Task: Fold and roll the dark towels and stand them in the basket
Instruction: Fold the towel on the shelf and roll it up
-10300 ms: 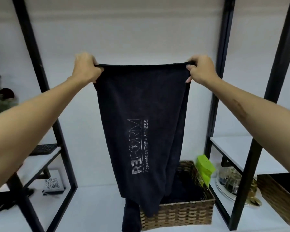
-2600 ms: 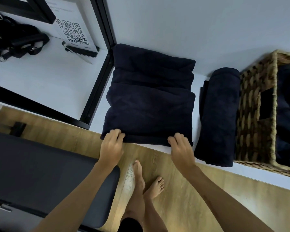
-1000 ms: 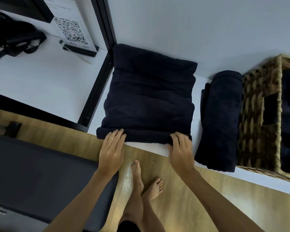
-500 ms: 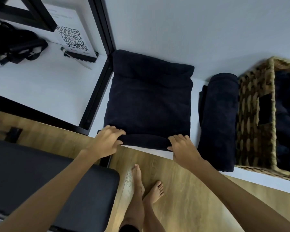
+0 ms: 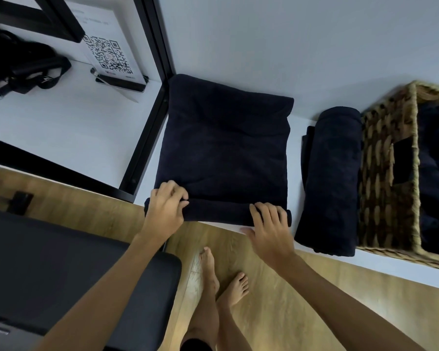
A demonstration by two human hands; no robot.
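A folded dark towel (image 5: 226, 145) lies flat on the white shelf (image 5: 297, 127), its near edge curled into a thin roll at the shelf's front. My left hand (image 5: 166, 207) grips the roll's left end with bent fingers. My right hand (image 5: 270, 224) presses on the roll's right end, fingers spread over it. To the right a rolled dark towel (image 5: 332, 178) lies on its side against the woven basket (image 5: 388, 173). Dark cloth (image 5: 436, 178) fills the basket's inside.
A black frame post (image 5: 150, 127) runs along the towel's left side. Beyond it stand a QR-code sign (image 5: 109, 57) and a black bag (image 5: 20, 64). A dark padded bench (image 5: 61, 269) sits below left over the wooden floor (image 5: 314, 300), beside my bare feet (image 5: 221, 279).
Ten seconds ago I held the towel up, spread open. Since then it lies folded on the shelf, and over the last second its near edge has been turned over into a small roll under both hands.
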